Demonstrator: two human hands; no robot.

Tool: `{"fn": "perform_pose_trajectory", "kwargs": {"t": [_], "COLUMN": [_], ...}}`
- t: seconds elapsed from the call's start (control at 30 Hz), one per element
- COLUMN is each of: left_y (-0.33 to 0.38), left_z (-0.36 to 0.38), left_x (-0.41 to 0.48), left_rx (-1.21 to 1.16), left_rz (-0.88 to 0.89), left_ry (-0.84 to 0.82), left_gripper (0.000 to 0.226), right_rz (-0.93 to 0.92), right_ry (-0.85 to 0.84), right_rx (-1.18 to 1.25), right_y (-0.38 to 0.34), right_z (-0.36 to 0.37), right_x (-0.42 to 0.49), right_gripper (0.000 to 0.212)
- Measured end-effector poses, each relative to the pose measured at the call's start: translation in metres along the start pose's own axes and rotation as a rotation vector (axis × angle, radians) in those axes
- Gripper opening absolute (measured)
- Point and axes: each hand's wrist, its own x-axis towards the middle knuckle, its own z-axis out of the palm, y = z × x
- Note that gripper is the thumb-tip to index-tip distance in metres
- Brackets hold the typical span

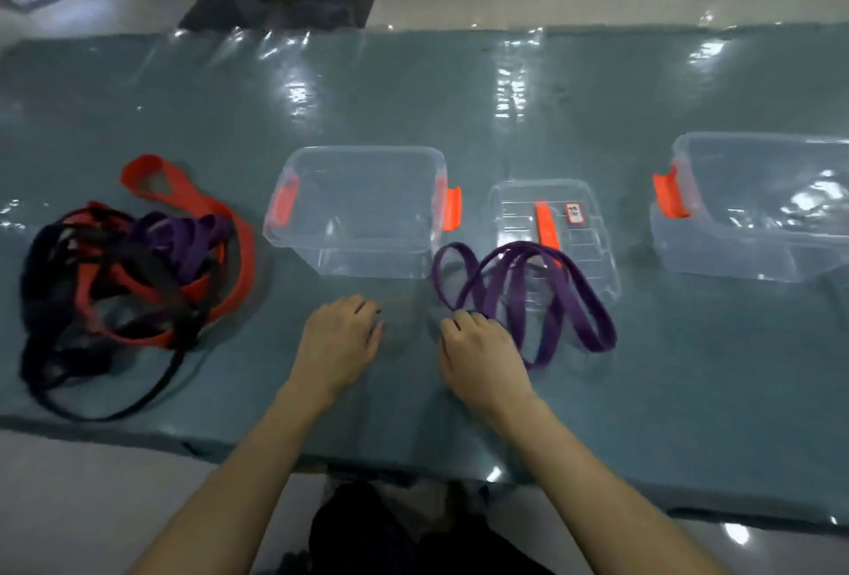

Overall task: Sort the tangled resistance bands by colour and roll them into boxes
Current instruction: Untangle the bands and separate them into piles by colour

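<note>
The flat purple band (604, 335) sprawls in loose overlapping loops on the grey table (413, 105), partly over a clear lid (583, 230), its near end pinched by the right hand (482, 354), while the left hand (340, 340) rests with fingers loosely curled and empty.

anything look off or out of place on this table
The loose purple band sprawls unrolled over the clear lid lying flat on the table, not boxed. A second purple band is knotted into the red and black pile at the left.

Tangle (128, 280) L of box (367, 264), lid (592, 225) R
</note>
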Motion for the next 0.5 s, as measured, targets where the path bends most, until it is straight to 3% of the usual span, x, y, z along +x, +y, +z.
{"fn": "perform_pose_trajectory", "kwargs": {"t": [0.17,0.27,0.33,0.43,0.5], "left_y": [-0.129,-0.220,-0.275,-0.348,-0.382], "left_z": [-0.012,-0.020,-0.026,-0.030,-0.028], "left_x": [-0.043,-0.064,-0.070,-0.064,-0.058], "left_rx": [0.091,0.102,0.128,0.162,0.184], "left_rz": [-0.136,-0.211,-0.229,-0.177,-0.123], "left_ry": [0.017,0.034,-0.006,-0.198,-0.313], "left_gripper": [0.014,0.030,0.064,0.133,0.144], "right_rz": [-0.164,-0.181,-0.142,-0.060,0.013], "right_ry": [-0.014,-0.076,-0.152,-0.155,-0.115], "right_rx": [0.073,0.192,0.273,0.374,0.425], "right_y": [-0.110,-0.183,-0.227,-0.284,-0.309], "right_z": [0.024,0.038,0.047,0.055,0.061], "right_x": [0.063,0.108,0.139,0.190,0.225], "right_gripper": [0.024,0.008,0.016,0.030,0.037]}}
